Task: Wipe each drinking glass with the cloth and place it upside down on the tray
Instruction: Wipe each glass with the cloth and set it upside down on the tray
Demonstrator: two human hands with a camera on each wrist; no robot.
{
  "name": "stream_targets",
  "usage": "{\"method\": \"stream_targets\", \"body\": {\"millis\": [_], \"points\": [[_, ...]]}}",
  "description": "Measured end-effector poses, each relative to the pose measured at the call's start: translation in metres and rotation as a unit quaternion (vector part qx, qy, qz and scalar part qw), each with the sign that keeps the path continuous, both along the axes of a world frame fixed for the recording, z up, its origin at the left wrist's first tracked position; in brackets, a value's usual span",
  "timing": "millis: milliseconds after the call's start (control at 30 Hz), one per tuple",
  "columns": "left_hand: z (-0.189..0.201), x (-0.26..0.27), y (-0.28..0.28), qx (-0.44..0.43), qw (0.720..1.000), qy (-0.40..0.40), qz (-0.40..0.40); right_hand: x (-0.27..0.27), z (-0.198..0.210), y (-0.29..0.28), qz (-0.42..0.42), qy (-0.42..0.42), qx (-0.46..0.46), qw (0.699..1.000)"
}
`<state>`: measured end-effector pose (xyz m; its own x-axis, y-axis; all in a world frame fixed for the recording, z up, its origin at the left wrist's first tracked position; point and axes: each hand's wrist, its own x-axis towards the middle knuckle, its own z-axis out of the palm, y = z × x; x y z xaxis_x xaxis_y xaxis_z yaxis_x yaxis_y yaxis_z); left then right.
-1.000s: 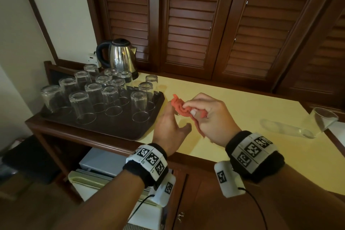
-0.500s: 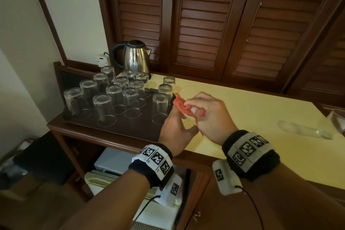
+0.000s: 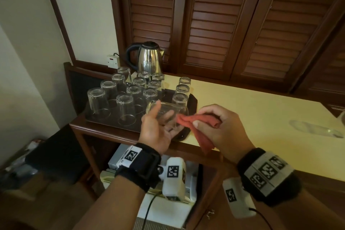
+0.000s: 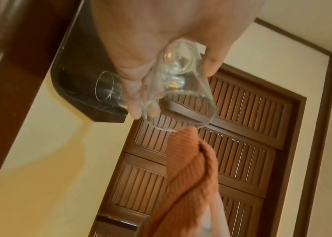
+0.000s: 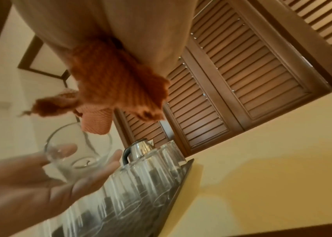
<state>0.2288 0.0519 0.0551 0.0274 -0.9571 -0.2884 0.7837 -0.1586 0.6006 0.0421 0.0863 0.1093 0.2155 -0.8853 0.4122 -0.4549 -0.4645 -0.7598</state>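
Note:
My left hand (image 3: 156, 130) holds a clear drinking glass (image 3: 168, 113) on its side above the tray's front right corner, thumb over it and fingers beneath; the mouth points right. My right hand (image 3: 220, 129) grips a bunched orange cloth (image 3: 197, 120), whose tip meets the glass's rim. The left wrist view shows the glass (image 4: 179, 96) with the cloth (image 4: 191, 160) at its mouth. The right wrist view shows the cloth (image 5: 116, 80) just above the glass (image 5: 77, 152). Several glasses (image 3: 125, 110) stand upside down on the dark tray (image 3: 193, 102).
A steel kettle (image 3: 147, 58) stands behind the tray by a wall socket. The yellow tabletop (image 3: 261, 117) stretches right, with part of another glass (image 3: 342, 117) at the frame's right edge. Louvred wooden doors rise behind. Below the counter is an open shelf with white items.
My left hand was empty beside the cloth; it now holds a glass on its side. The right hand has brought the cloth's tip to the glass's mouth. The view has swung left.

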Motion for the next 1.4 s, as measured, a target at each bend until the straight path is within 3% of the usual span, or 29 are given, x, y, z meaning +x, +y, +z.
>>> {"method": "stream_targets", "body": {"millis": [100,200,367,500,567,667,767,833,900,933,967,1033,1100,1200,1267,1333,1400], "points": [[-0.004,-0.005,0.016,0.003,1.0,-0.007,-0.002,0.03,-0.016,-0.001,-0.033,0.011,-0.049,0.998],[-0.006,-0.001,0.026,0.031,0.999,-0.003,0.005,0.043,-0.037,0.002,-0.023,0.115,-0.099,0.988],[-0.007,0.015,0.036,0.062,0.996,-0.06,0.025,0.035,-0.055,0.011,0.149,0.252,-0.046,0.955],[-0.004,0.009,0.048,0.071,0.993,-0.083,0.035,0.047,-0.056,0.008,0.134,0.322,-0.018,0.937],[-0.002,0.008,0.05,0.062,0.994,-0.081,0.046,0.056,-0.05,0.011,0.13,0.287,-0.016,0.949],[0.001,0.005,0.052,0.027,0.995,-0.078,0.051,0.059,-0.045,0.007,0.175,0.103,0.099,0.974],[0.003,0.005,0.05,-0.017,0.993,-0.106,0.038,0.055,-0.028,0.005,0.216,-0.036,0.224,0.95],[0.007,0.011,0.043,-0.033,0.98,-0.196,0.016,0.053,-0.02,0.004,0.212,-0.032,0.205,0.955],[0.011,0.017,0.033,-0.04,0.956,-0.289,0.011,0.054,-0.021,0.004,0.164,0.116,0.06,0.978],[0.011,0.018,0.029,-0.045,0.953,-0.3,0.025,0.056,-0.023,0.005,0.146,0.197,-0.023,0.969],[0.011,0.017,0.027,-0.047,0.955,-0.291,0.041,0.059,-0.028,0.005,0.146,0.223,-0.047,0.963],[0.01,0.01,0.028,-0.049,0.965,-0.249,0.065,0.062,-0.027,0.006,0.173,0.109,0.059,0.977],[0.004,0.004,0.032,-0.074,0.973,-0.204,0.072,0.058,-0.022,0.008,0.223,-0.036,0.196,0.954],[0.007,0.01,0.032,-0.092,0.963,-0.248,0.057,0.051,-0.017,0.008,0.231,-0.104,0.251,0.934],[0.016,0.018,0.031,-0.075,0.951,-0.297,0.042,0.054,-0.018,0.006,0.203,0.006,0.161,0.966],[0.022,0.024,0.03,-0.077,0.952,-0.291,0.048,0.06,-0.019,0.006,0.18,0.183,0.022,0.966],[0.025,0.022,0.033,-0.086,0.96,-0.26,0.064,0.066,-0.02,0.007,0.206,0.18,0.0,0.962]]}}
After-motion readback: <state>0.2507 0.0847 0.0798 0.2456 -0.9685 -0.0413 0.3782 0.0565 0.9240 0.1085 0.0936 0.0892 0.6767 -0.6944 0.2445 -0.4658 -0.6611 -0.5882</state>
